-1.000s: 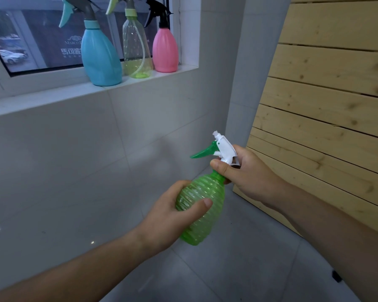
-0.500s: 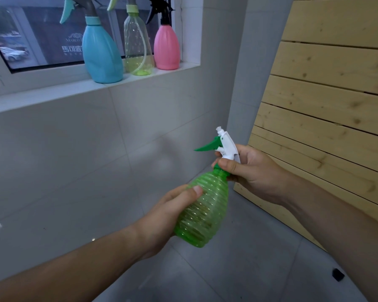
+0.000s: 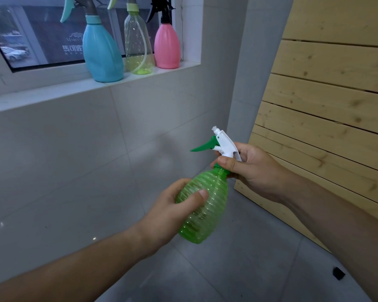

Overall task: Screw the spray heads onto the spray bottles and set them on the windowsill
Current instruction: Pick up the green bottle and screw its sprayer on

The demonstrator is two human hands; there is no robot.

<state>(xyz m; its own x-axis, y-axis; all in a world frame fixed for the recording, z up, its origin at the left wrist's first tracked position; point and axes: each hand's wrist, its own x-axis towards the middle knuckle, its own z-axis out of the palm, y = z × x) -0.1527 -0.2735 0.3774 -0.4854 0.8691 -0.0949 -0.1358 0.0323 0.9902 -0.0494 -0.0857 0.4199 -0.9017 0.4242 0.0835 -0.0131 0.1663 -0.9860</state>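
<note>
A person's two bare hands hold a green spray bottle [image 3: 203,208] in the air, below and to the right of a white windowsill [image 3: 52,92]. The bottle is translucent bright green plastic, egg-shaped, with fine horizontal ribs running around its body; it tilts slightly, with its neck up and toward the right. On its neck sits a spray head [image 3: 222,143] with a white body, a small white nozzle tip at the top and a green trigger pointing left. A green collar joins the head to the neck. The left hand [image 3: 172,214] wraps the body of the bottle from the left, thumb lying across the ribs at the front. The right hand [image 3: 249,168] closes around the collar and the base of the spray head, thumb pressed against the green collar at the front. On the windowsill, up and left of the held bottle, three other spray bottles stand upright in a row, close together: a light blue bottle [image 3: 102,51] with a grey head and teal trigger, a clear yellow-green bottle [image 3: 138,42] with a tube visible inside, and a pink bottle [image 3: 167,49] with a black head. The wall under the windowsill is pale grey tile. To the right of the held bottle stands a panel of pale wooden planks [image 3: 327,110]. The floor [image 3: 249,269] below is grey tile.
</note>
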